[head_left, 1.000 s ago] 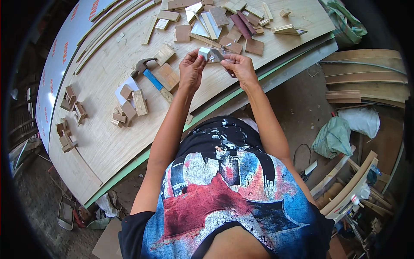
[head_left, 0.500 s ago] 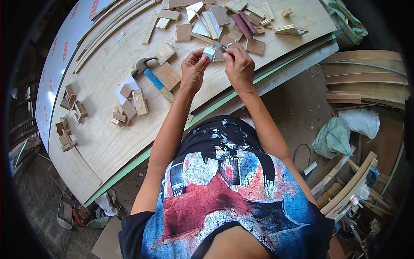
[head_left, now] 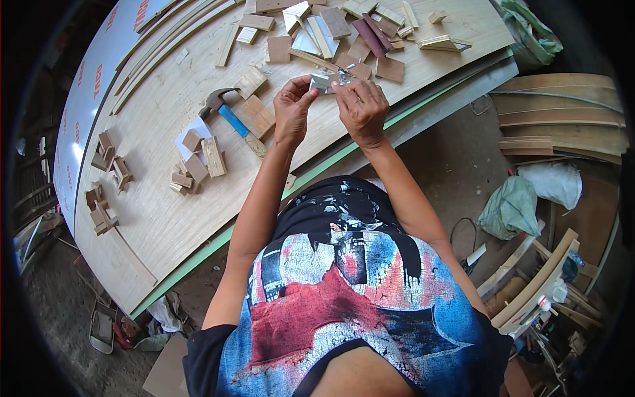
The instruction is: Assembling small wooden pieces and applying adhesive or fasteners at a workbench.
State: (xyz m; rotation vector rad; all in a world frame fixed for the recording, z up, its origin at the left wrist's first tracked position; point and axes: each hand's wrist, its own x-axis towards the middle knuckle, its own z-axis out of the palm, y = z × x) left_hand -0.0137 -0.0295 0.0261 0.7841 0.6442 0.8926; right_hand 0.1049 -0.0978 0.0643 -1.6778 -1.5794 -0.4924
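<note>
My left hand [head_left: 293, 109] and my right hand [head_left: 362, 109] are raised together over a large plywood sheet [head_left: 159, 218]. Between their fingertips they pinch a small shiny silver packet [head_left: 325, 81]. The left thumb and fingers grip its left side, and the right fingers grip its right end. What the packet contains is hidden. Just left of my left hand lies a claw hammer with a blue handle [head_left: 228, 116], beside a square wood block [head_left: 256, 116].
Many wood offcuts [head_left: 344, 33] are scattered at the far end of the sheet, and small blocks [head_left: 195, 165] sit at the left. Long wood strips [head_left: 165, 40] run along the far-left edge. Curved plywood pieces [head_left: 562, 112] and cloth bags [head_left: 512, 205] lie on the dirt floor at right.
Both hands have stayed close together on the silver packet, with the fingers shifting on it. The right hand has closed in over its right end.
</note>
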